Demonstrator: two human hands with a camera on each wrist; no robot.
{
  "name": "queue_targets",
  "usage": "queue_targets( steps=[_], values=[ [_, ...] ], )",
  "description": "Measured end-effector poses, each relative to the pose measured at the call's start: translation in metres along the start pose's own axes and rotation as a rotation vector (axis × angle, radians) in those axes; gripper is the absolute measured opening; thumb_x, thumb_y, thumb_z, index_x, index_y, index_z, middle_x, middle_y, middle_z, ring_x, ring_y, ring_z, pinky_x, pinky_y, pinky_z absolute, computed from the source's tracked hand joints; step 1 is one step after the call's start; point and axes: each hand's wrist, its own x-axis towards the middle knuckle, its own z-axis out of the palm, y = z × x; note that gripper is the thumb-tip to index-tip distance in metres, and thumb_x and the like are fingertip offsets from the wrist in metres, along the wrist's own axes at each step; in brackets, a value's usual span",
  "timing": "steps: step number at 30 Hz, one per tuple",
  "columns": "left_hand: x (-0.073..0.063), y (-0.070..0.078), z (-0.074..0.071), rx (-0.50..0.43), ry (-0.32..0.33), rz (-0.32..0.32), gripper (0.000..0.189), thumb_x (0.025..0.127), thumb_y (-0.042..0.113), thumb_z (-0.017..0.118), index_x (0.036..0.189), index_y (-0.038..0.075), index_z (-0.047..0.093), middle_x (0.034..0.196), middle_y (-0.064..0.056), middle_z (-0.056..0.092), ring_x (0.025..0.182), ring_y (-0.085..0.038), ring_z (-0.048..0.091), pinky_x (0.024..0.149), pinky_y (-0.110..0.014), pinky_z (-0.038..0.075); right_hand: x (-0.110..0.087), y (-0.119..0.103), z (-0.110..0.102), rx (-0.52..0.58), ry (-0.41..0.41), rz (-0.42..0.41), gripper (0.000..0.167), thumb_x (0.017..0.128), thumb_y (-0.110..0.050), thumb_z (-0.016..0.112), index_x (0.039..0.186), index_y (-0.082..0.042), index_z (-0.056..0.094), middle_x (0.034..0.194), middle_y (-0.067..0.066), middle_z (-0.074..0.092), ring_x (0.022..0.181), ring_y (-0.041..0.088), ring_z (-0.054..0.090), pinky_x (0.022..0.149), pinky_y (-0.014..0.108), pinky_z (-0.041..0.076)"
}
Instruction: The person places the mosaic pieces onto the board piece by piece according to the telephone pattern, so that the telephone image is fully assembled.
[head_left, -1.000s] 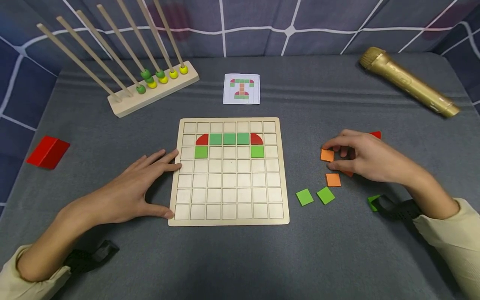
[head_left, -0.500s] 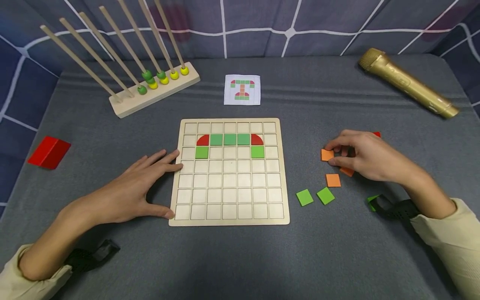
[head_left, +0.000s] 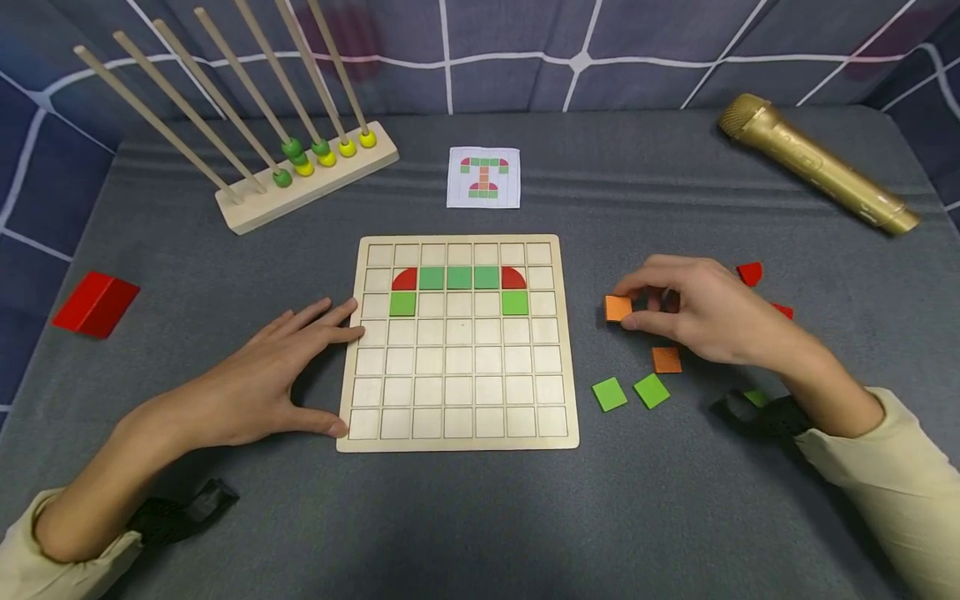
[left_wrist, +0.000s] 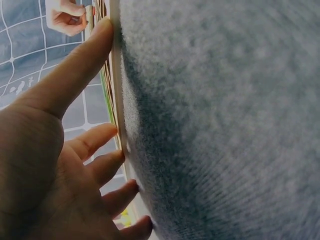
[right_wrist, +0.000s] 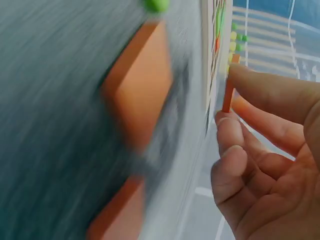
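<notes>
Between thumb and fingertips, my right hand (head_left: pixel 693 312) pinches an orange square tile (head_left: pixel 617 308), just right of the wooden grid board (head_left: pixel 457 446). The right wrist view shows that tile (right_wrist: pixel 229 92) edge-on, clear of the table. My left hand (head_left: pixel 255 383) lies spread at the board's left side, its thumb and fingertips touching the edge. On the board, a row of green squares (head_left: pixel 459 277) runs between two red quarter-round tiles (head_left: pixel 405 279), with a lighter green square (head_left: pixel 402 304) under each red one. Another orange tile (head_left: pixel 666 360) and green tiles (head_left: pixel 609 394) lie below my right hand.
A printed pattern card (head_left: pixel 483 177) lies behind the board. At the back left stands a pegged bead rack (head_left: pixel 315 179); a gold microphone (head_left: pixel 817 162) lies at the back right. A red block (head_left: pixel 96 304) sits far left. Loose red tiles (head_left: pixel 750 273) lie beyond my right hand.
My right hand has moved left toward the board with the orange tile, uncovering red tiles behind it. My left hand stays at the board's edge.
</notes>
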Motion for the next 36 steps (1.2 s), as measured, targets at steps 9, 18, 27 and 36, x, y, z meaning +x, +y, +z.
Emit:
queue_targets(
  steps=[9,18,27,36],
  values=[
    [0.001,0.001,0.0,0.002,-0.004,-0.001,0.105,0.067,0.072,0.074,0.148,0.012,0.043,0.164,-0.009,0.013,0.148,-0.041,0.007,0.111,-0.067,0.004,0.037,-0.04,0.023,0.045,0.006,0.024,0.029,0.082,-0.007,0.08,0.109,-0.007,0.07,0.09,0.0,0.064,0.074,0.011,0.053,0.061,0.03,0.043],
    [0.002,0.0,0.0,0.002,-0.002,0.008,0.105,0.068,0.071,0.075,0.148,0.011,0.042,0.164,-0.009,0.013,0.147,-0.041,0.007,0.111,-0.067,0.005,0.082,-0.075,0.049,0.062,-0.016,0.029,0.028,0.082,-0.011,0.079,0.108,-0.006,0.071,0.088,0.001,0.066,0.072,0.015,0.054,0.069,0.033,0.044],
    [0.002,0.0,0.001,0.01,0.005,0.01,0.104,0.067,0.071,0.075,0.147,0.012,0.044,0.164,-0.009,0.014,0.148,-0.038,0.006,0.112,-0.066,0.006,0.106,-0.084,0.07,-0.061,-0.099,0.005,0.028,0.086,-0.011,0.075,0.112,-0.004,0.069,0.092,0.003,0.067,0.084,0.018,0.06,0.078,0.039,0.05],
    [0.001,0.0,0.0,0.008,0.004,0.004,0.104,0.067,0.072,0.074,0.147,0.012,0.043,0.164,-0.008,0.014,0.148,-0.038,0.006,0.112,-0.066,0.005,0.108,-0.084,0.072,-0.071,-0.158,-0.019,0.021,0.086,-0.014,0.076,0.105,-0.008,0.069,0.094,0.002,0.061,0.084,0.017,0.056,0.08,0.038,0.046]
  ],
)
